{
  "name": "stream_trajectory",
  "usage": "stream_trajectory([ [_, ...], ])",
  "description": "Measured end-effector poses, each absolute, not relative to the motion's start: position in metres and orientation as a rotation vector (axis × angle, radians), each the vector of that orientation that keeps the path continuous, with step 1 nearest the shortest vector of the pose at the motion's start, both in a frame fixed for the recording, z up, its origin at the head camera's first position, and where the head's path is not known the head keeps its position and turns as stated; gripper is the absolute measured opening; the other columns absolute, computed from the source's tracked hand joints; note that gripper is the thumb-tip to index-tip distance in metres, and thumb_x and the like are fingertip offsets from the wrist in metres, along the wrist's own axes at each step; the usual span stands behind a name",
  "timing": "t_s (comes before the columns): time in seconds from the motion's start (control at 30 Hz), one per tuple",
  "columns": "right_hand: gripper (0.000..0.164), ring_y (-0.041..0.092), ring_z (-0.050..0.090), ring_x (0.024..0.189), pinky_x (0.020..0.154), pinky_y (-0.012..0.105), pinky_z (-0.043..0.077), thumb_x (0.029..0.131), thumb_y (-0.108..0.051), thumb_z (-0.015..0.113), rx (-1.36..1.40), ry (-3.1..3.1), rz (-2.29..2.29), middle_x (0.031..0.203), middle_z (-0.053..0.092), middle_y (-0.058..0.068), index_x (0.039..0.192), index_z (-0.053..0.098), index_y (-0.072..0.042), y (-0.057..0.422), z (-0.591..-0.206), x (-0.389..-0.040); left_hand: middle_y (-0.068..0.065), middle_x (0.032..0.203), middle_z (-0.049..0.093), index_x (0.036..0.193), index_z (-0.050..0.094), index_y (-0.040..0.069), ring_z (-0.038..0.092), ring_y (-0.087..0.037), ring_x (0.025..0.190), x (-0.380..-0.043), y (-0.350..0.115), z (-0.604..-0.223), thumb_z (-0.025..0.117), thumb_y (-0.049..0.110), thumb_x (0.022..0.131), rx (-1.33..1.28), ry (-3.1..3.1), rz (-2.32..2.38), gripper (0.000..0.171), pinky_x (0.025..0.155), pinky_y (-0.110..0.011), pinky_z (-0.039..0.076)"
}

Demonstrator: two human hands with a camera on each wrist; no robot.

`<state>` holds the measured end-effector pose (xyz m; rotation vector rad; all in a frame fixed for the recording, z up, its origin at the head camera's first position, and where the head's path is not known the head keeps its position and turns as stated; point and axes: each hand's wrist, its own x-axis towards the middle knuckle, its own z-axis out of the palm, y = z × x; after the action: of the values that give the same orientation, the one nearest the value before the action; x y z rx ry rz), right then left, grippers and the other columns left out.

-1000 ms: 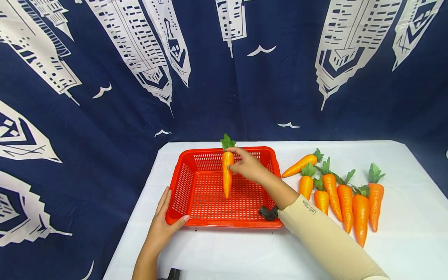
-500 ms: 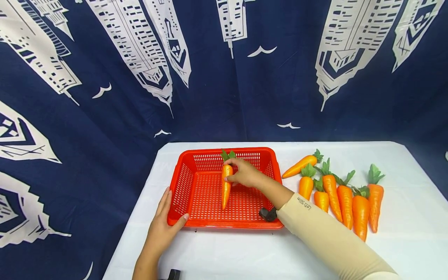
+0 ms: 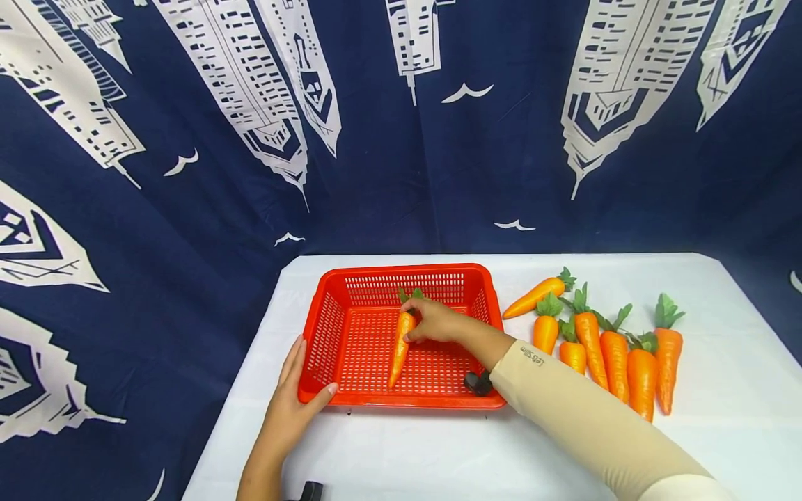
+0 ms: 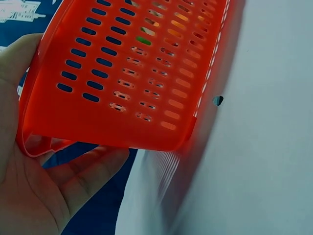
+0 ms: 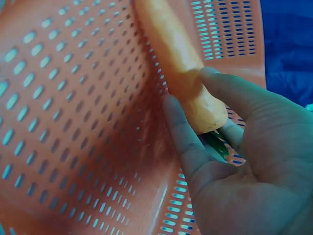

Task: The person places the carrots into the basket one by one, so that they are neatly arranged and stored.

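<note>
In the head view a red plastic basket (image 3: 401, 401) with slotted walls stands on the white table. My left hand (image 3: 289, 403) grips its near left corner, the thumb on the front rim and the fingers along the outer left side. The left wrist view shows that hand (image 4: 44, 181) around the basket's rim (image 4: 107, 142). Inside the basket my right hand (image 3: 435, 320) pinches an orange carrot (image 3: 401, 351) near its leafy end, thumb and fingers on opposite sides. The carrot (image 5: 181, 63) lies low against the basket floor in the right wrist view, its green leaves (image 5: 215, 143) mostly hidden behind the fingers.
Several carrots with green tops (image 3: 617, 362) lie to the right of the basket, one of them (image 3: 535, 297) slanted at the back. The right forearm in a beige sleeve (image 3: 583, 410) crosses the basket's right rim. A dark blue patterned cloth (image 3: 401, 181) hangs behind the table.
My right hand has lowered the carrot from above into the basket, its tip swinging toward the front left. The left hand has stayed at the corner.
</note>
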<state>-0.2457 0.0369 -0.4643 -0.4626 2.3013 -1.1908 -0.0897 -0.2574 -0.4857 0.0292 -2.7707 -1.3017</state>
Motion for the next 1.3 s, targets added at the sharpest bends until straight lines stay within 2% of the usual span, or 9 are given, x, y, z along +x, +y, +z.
stream_trajectory([
  [0.17,0.054,0.024,0.060,0.117,0.097,0.037,0.052,0.084,-0.015,0.083,-0.503,2.373,-1.069,0.135,0.060,0.013,0.132,0.059,-0.013,0.036,-0.466,-0.246,0.012,0.171,0.010,0.161,0.014,0.042,0.019,-0.031,0.156,-0.091,-0.257,-0.486,0.079,0.039,0.087,0.036,-2.766,-1.328,0.098,0.111,-0.077,0.026],
  [0.23,0.054,0.026,0.058,0.122,0.100,0.040,0.051,0.085,-0.017,0.082,-0.518,2.378,-1.040,0.134,0.061,0.013,0.134,0.059,-0.013,0.036,-0.467,-0.246,0.010,0.171,0.010,0.161,0.014,0.041,0.019,-0.031,0.156,-0.090,-0.257,-0.486,0.079,0.039,0.087,0.041,-2.762,-1.335,0.099,0.112,-0.077,0.025],
  [0.57,0.045,0.023,0.060,0.106,0.092,0.038,0.053,0.088,-0.021,0.080,-0.517,2.478,-1.039,0.119,0.062,0.011,0.129,0.064,-0.014,0.038,-0.464,-0.245,0.013,0.170,0.009,0.161,0.015,0.042,0.020,-0.030,0.156,-0.086,-0.257,-0.488,0.079,0.039,0.087,0.076,-2.762,-1.348,0.098,0.112,-0.077,0.025],
  [0.77,0.041,0.021,0.059,0.093,0.078,0.031,0.051,0.088,-0.023,0.080,-0.510,2.535,-1.121,0.114,0.060,0.013,0.126,0.066,-0.015,0.042,-0.464,-0.248,0.013,0.170,0.009,0.161,0.016,0.038,0.019,-0.029,0.155,-0.086,-0.256,-0.488,0.080,0.038,0.086,0.059,-2.745,-1.371,0.099,0.114,-0.075,0.025],
  [1.03,0.036,0.017,0.059,0.080,0.069,0.024,0.051,0.089,-0.019,0.079,-0.532,2.539,-1.333,0.120,0.061,0.017,0.122,0.068,-0.010,0.045,-0.462,-0.251,0.008,0.171,0.011,0.163,0.017,0.031,0.020,-0.031,0.155,-0.086,-0.256,-0.487,0.082,0.036,0.085,0.047,-2.747,-1.349,0.102,0.116,-0.072,0.026],
  [1.17,0.034,0.017,0.060,0.085,0.071,0.024,0.052,0.091,-0.020,0.076,-0.526,2.575,-1.368,0.124,0.059,0.013,0.124,0.068,-0.013,0.046,-0.458,-0.251,0.009,0.171,0.010,0.163,0.017,0.029,0.021,-0.031,0.155,-0.088,-0.255,-0.486,0.081,0.036,0.085,0.037,-2.750,-1.345,0.101,0.116,-0.071,0.026],
  [1.3,0.035,0.020,0.063,0.091,0.073,0.025,0.053,0.093,-0.021,0.074,-0.549,2.612,-1.433,0.123,0.064,0.011,0.126,0.068,-0.012,0.049,-0.451,-0.250,0.010,0.170,0.011,0.163,0.018,0.028,0.021,-0.031,0.155,-0.090,-0.255,-0.485,0.081,0.036,0.085,0.035,-2.750,-1.337,0.101,0.117,-0.070,0.026],
])
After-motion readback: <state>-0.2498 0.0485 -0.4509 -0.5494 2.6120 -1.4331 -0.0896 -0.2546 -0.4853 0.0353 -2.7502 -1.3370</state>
